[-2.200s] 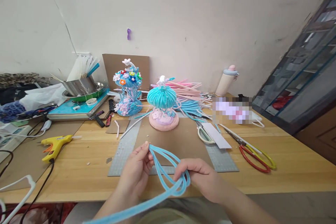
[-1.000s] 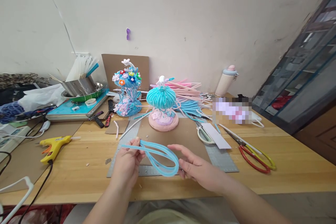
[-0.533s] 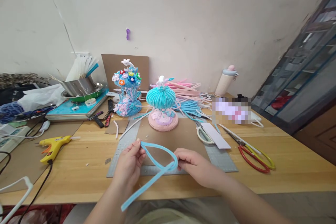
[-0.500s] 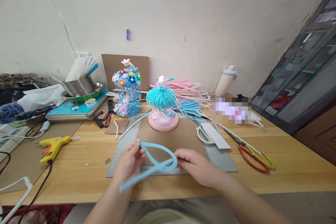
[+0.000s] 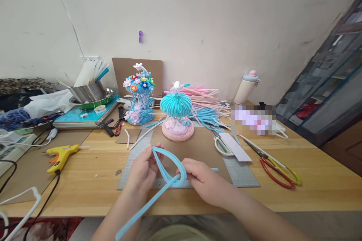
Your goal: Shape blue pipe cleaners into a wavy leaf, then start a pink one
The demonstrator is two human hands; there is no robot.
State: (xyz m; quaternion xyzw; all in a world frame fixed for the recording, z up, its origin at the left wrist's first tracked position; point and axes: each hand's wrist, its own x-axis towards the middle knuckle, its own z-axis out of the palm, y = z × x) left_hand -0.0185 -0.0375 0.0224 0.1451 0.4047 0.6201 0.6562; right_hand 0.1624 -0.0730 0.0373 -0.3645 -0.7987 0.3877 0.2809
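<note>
Light blue pipe cleaners [image 5: 169,155], bent into a teardrop loop, are held between my two hands above the cutting mat. My left hand [image 5: 143,171] pinches the loop's pointed end. The fingers of my right hand [image 5: 205,180] are closed on its rounded end. A long free tail runs down to the lower left, and a short blue end sticks out past my right hand. Just beyond the loop stands a jellyfish-like ornament [image 5: 175,106] with a turquoise fluted top and a pink round base. To its left is a blue ornament [image 5: 139,98] covered with small coloured flowers.
A yellow glue gun [image 5: 62,157] lies at left. White-handled scissors [image 5: 223,147] and red-and-yellow-handled scissors [image 5: 278,173] lie at right. Pink and blue pipe cleaners [image 5: 207,115] are piled behind the ornament. A grey cutting mat [image 5: 246,176] carries a cardboard sheet [image 5: 203,148]. A bottle [image 5: 246,88] stands at the back.
The loop has narrowed and its tail has lengthened toward the lower left. My right hand has moved slightly left. A short blue end now shows to its right.
</note>
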